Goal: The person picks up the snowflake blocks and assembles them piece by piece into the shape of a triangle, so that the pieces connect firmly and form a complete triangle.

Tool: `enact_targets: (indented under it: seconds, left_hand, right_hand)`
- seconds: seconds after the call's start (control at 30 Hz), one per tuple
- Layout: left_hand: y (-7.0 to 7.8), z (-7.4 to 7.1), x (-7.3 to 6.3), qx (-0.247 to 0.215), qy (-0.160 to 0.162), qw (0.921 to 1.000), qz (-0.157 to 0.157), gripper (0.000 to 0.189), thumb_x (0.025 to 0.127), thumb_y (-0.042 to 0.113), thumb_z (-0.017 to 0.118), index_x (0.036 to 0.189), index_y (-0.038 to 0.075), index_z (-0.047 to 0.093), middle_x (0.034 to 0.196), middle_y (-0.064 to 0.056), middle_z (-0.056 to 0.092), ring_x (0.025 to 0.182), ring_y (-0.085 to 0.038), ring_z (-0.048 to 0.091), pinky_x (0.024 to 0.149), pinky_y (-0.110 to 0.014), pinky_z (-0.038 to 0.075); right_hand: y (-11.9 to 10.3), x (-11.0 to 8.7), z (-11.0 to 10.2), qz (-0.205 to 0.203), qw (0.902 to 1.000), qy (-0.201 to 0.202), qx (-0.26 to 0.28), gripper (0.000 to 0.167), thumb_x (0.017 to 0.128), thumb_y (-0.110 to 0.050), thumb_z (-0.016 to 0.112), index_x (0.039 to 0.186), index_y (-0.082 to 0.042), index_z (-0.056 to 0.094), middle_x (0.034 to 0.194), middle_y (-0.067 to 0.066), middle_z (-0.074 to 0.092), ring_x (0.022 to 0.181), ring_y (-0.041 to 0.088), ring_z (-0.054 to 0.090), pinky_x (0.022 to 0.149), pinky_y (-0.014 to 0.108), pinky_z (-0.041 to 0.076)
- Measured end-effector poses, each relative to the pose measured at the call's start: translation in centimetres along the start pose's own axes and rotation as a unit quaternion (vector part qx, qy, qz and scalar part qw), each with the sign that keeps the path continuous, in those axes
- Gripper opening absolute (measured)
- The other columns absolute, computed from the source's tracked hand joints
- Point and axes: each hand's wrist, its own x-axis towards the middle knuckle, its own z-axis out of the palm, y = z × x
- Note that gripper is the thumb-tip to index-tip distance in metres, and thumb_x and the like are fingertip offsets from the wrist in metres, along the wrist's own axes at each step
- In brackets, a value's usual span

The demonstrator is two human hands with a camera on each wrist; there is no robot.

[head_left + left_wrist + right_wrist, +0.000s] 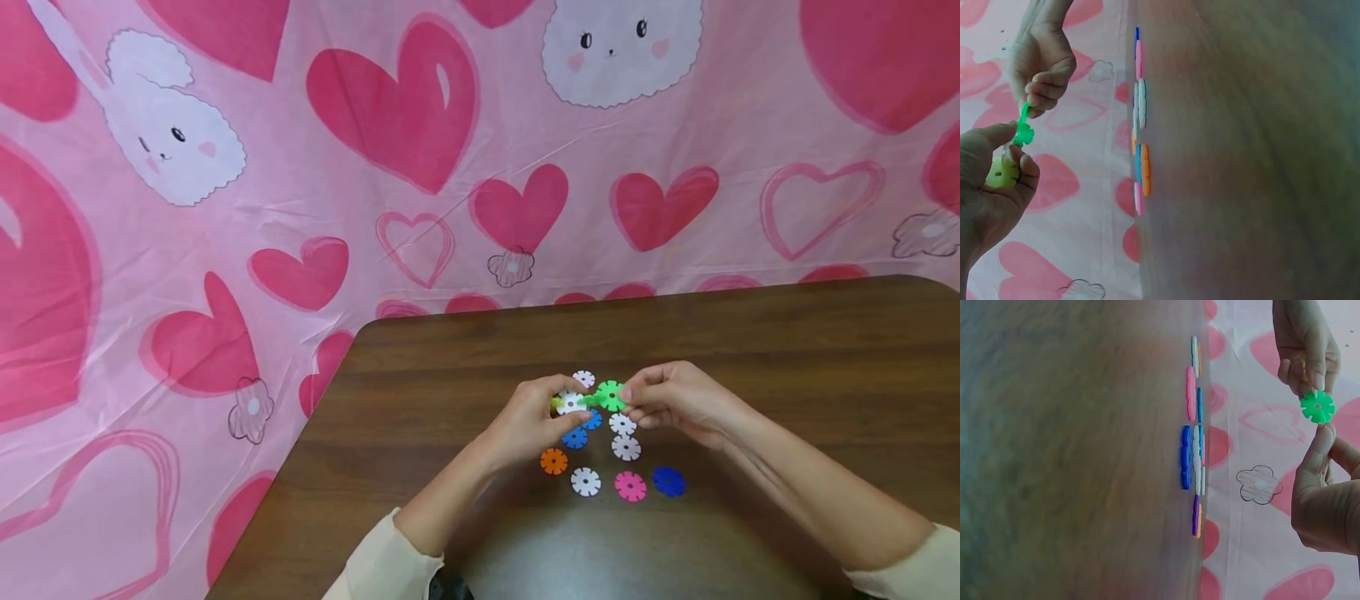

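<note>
Above tabletop (787, 375): left hand (528, 421) grip clamped on white disc (572, 403), right hand (675, 400) grip pinching green disc (611, 396). Loose on tabletop: three white, three blue, one orange, one pink.

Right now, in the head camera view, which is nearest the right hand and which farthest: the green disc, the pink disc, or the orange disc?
1. Green disc: pinched in the right hand itself.
2. Pink disc: on the table, below that hand.
3. Orange disc: farthest, toward the left hand's side.

The head view looks down on the table (750, 350); both wrist views skim its surface sideways, close.
</note>
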Motion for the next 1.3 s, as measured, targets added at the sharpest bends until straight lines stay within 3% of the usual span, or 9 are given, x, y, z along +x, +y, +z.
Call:
enact_targets:
  seconds: [0.27,0.5,0.6,0.7,0.8,0.93,1.07,1.17,1.3]
  left_hand:
    - [0.3,-0.2,0.2,0.109,0.038,0.9931,0.021,0.037,0.082,0.024,0.072,0.112,0.005,0.063,0.103,-0.002,0.064,0.076,-0.007,0.052,0.065,-0.015,0.044]
    - [0.2,-0.1,0.5,0.159,0.075,0.9841,0.028,0.037,0.077,0.033,0.075,0.107,0.011,0.069,0.098,0.004,0.066,0.084,-0.005,0.058,0.068,-0.015,0.046]
    - [0.1,-0.1,0.6,0.15,0.086,0.9842,0.038,0.03,0.079,0.028,0.074,0.102,0.01,0.071,0.095,0.003,0.068,0.085,-0.005,0.059,0.071,-0.014,0.047]
    - [-0.1,-0.3,0.5,0.132,0.097,0.9855,0.041,0.025,0.08,0.025,0.074,0.099,0.008,0.072,0.092,0.003,0.068,0.083,-0.005,0.059,0.07,-0.013,0.047]
    - [-0.2,-0.3,0.5,0.119,0.101,0.9871,0.036,0.025,0.08,0.024,0.074,0.099,0.009,0.072,0.092,0.003,0.068,0.083,-0.004,0.059,0.071,-0.014,0.047]
    - [-0.1,-0.5,0.4,0.104,0.1,0.9892,0.024,0.026,0.08,0.024,0.074,0.1,0.009,0.072,0.094,0.003,0.068,0.086,-0.006,0.06,0.073,-0.015,0.048]
    - [0.0,-0.6,0.4,0.095,0.102,0.99,0.019,0.027,0.08,0.025,0.074,0.1,0.008,0.071,0.095,0.001,0.068,0.086,-0.007,0.059,0.072,-0.014,0.048]
    - [0.1,-0.6,0.4,0.092,0.104,0.9901,0.02,0.026,0.08,0.024,0.074,0.1,0.008,0.071,0.095,0.001,0.068,0.086,-0.007,0.059,0.071,-0.014,0.048]
    - [0.1,-0.7,0.4,0.087,0.105,0.9905,0.017,0.025,0.079,0.022,0.075,0.099,0.008,0.071,0.095,0.001,0.068,0.086,-0.008,0.059,0.07,-0.014,0.048]
  right_hand:
    - [0.0,0.1,0.0,0.01,0.9997,-0.006,0.023,0.011,0.09,-0.005,0.058,0.083,-0.003,0.066,0.073,0.006,0.066,0.063,0.011,0.064,0.064,0.025,0.054]
    - [0.2,0.5,0.1,0.009,0.9992,-0.01,0.038,0.01,0.09,-0.007,0.059,0.084,-0.004,0.067,0.074,0.007,0.068,0.064,0.012,0.065,0.064,0.026,0.054]
    - [0.3,0.9,-0.4,0.005,0.9998,-0.02,-0.004,0.014,0.09,-0.012,0.06,0.089,0.0,0.067,0.079,0.011,0.068,0.068,0.016,0.066,0.068,0.031,0.055]
    - [0.3,1.4,-1.4,-0.002,0.9949,-0.019,-0.099,0.029,0.089,-0.019,0.063,0.099,0.009,0.064,0.085,0.016,0.067,0.073,0.024,0.065,0.071,0.036,0.055]
    - [0.5,2.0,-2.6,-0.001,0.9801,-0.01,-0.198,0.037,0.088,-0.019,0.064,0.104,0.014,0.06,0.086,0.016,0.066,0.076,0.028,0.064,0.07,0.037,0.055]
    - [0.9,2.7,-3.9,-0.001,0.9536,-0.007,-0.301,0.028,0.085,-0.013,0.066,0.099,0.011,0.063,0.082,0.01,0.066,0.071,0.022,0.061,0.066,0.034,0.055]
    - [1.5,3.1,-4.4,-0.013,0.9164,0.004,-0.4,0.02,0.079,-0.014,0.072,0.09,0.002,0.067,0.069,0.001,0.062,0.061,0.016,0.054,0.057,0.03,0.049]
    - [1.8,3.2,-4.4,-0.023,0.8903,0.008,-0.455,0.019,0.076,-0.016,0.075,0.086,-0.002,0.068,0.064,-0.002,0.057,0.058,0.013,0.049,0.053,0.029,0.042]
    - [2.1,3.2,-4.2,-0.021,0.8708,0.0,-0.491,0.018,0.075,-0.015,0.076,0.084,-0.003,0.067,0.064,-0.003,0.056,0.059,0.013,0.047,0.055,0.028,0.04]
